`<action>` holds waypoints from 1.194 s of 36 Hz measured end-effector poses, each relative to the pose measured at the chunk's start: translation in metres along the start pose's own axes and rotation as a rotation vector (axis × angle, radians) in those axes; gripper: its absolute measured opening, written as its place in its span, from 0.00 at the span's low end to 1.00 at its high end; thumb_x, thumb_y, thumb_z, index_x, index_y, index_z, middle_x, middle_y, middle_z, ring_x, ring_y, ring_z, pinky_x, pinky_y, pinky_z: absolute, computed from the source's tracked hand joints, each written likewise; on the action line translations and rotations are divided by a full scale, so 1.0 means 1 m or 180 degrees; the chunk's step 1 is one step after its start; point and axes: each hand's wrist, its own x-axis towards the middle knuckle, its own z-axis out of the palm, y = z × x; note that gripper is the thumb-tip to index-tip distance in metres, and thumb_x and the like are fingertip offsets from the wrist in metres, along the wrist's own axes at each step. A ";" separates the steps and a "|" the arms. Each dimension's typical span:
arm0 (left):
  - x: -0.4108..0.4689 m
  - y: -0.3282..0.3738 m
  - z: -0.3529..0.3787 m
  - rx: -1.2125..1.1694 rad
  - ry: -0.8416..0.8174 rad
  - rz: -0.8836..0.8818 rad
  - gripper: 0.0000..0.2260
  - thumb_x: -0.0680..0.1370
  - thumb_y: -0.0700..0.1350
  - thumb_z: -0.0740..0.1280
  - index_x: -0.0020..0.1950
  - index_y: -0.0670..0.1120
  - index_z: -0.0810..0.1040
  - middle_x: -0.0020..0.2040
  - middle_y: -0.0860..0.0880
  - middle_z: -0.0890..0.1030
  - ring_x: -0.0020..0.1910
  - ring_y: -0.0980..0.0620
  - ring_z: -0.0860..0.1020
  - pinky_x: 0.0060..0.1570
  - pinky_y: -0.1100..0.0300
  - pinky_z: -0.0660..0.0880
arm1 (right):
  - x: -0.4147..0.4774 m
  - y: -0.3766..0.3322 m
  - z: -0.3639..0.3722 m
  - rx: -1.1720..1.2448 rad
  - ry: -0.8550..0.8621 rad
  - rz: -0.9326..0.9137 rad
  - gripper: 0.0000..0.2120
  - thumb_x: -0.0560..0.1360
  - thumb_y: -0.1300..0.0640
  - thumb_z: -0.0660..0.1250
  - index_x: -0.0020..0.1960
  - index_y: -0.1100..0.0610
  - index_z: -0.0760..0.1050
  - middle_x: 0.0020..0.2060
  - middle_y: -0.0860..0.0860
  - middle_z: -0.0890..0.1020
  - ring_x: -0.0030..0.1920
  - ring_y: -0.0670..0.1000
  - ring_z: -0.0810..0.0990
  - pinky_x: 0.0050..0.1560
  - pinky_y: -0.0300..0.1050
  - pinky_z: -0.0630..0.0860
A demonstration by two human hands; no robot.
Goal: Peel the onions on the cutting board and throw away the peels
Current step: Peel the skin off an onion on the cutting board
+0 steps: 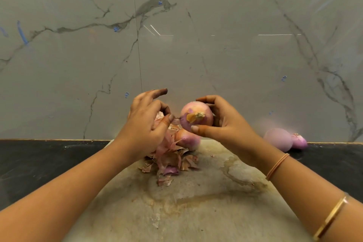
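While right hand [220,124] grips the onion [198,114] above the cutting board [196,212], left hand [147,122] pinches a peel strip [183,122] at its 9 o'clock. Mid-peel. Next probably: tear strip free, drop on peel pile [170,161] at 6 o'clock.

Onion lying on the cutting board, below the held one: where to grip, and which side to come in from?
Probably round the lower onion's rounded body, from the right. That flank faces bare cutting board, while the peel pile crowds its left and front under the left hand, which pinches a peel. The right hand grips the held onion just above, so it must be freed first.
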 end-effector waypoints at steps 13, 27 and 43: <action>0.002 -0.013 -0.003 0.1319 -0.0054 -0.0616 0.07 0.79 0.46 0.63 0.55 0.48 0.75 0.74 0.51 0.62 0.73 0.50 0.52 0.67 0.50 0.55 | 0.003 -0.003 -0.010 0.1508 -0.0032 0.0439 0.27 0.62 0.59 0.69 0.62 0.56 0.71 0.43 0.52 0.83 0.41 0.49 0.81 0.36 0.37 0.76; 0.000 0.004 -0.006 0.0182 -0.0231 0.1025 0.13 0.73 0.60 0.62 0.57 0.65 0.69 0.73 0.59 0.56 0.74 0.55 0.49 0.66 0.59 0.49 | 0.001 0.000 -0.012 0.1135 -0.0464 0.0519 0.23 0.63 0.61 0.63 0.58 0.57 0.77 0.47 0.53 0.84 0.47 0.51 0.82 0.44 0.38 0.79; -0.002 0.008 -0.005 0.0330 -0.0306 0.1192 0.11 0.73 0.55 0.64 0.55 0.64 0.69 0.75 0.55 0.52 0.75 0.49 0.49 0.67 0.51 0.54 | 0.000 -0.001 -0.012 0.1049 -0.0495 0.0591 0.23 0.64 0.60 0.61 0.58 0.59 0.77 0.51 0.58 0.83 0.52 0.55 0.81 0.59 0.50 0.76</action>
